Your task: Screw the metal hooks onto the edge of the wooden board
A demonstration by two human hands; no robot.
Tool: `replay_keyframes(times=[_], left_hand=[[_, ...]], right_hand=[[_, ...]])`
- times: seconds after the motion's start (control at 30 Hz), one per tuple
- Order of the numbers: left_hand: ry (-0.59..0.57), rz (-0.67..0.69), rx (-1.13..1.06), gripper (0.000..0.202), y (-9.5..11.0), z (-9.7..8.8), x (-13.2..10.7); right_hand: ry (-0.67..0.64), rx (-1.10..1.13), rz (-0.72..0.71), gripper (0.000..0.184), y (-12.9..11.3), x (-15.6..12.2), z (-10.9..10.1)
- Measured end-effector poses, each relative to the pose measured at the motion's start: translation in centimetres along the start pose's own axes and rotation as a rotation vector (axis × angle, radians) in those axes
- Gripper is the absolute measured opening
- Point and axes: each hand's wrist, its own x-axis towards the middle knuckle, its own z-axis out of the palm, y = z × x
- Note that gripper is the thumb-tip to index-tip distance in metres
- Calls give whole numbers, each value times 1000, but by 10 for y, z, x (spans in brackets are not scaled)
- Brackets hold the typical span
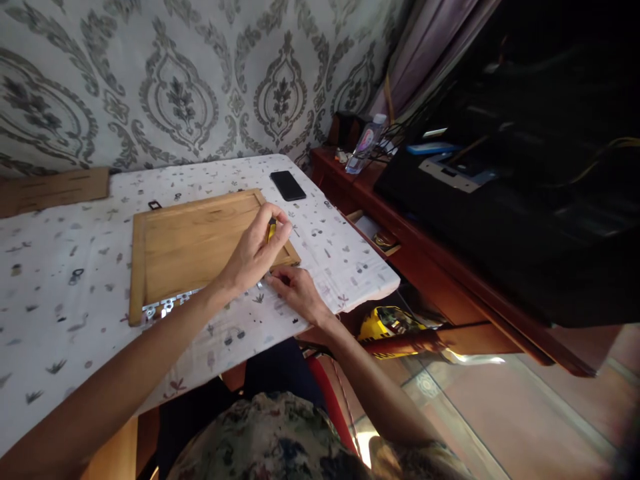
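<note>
A wooden panel with a raised frame, like a small cabinet door, lies flat on the patterned tablecloth. My left hand is over its right part, fingers closed around a yellow-and-black handle that looks like a screwdriver's; its lower end is hidden. My right hand rests at the panel's near right corner, thumb and finger pinched together. What they hold, if anything, is hidden; a bit of shiny metal shows beside the fingertips. Several small metal hinge-like pieces line the panel's near edge, partly behind my left forearm.
A black phone lies on the table beyond the panel. Cardboard sits at the far left. To the right, a red-brown desk carries a clear bottle and cables. A yellow bag is below the table's right edge.
</note>
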Motion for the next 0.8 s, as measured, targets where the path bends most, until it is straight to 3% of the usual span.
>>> replay_keyframes(times=[0.2, 0.37, 0.5, 0.63, 0.8], left_hand=[[124, -117, -280, 44, -6, 16, 16], [55, -220, -477, 26, -11, 10, 31], [12, -253, -430, 24, -10, -4, 31], [64, -204, -279, 33, -5, -10, 25], [171, -279, -421, 31, 3, -5, 22]], right_hand=[[-5, 8, 4, 33, 0, 1, 0], [2, 10, 16, 31, -1, 1, 0], [10, 15, 21, 33, -1, 0, 0], [5, 21, 20, 32, -1, 0, 0], [14, 11, 28, 33, 0, 1, 1]])
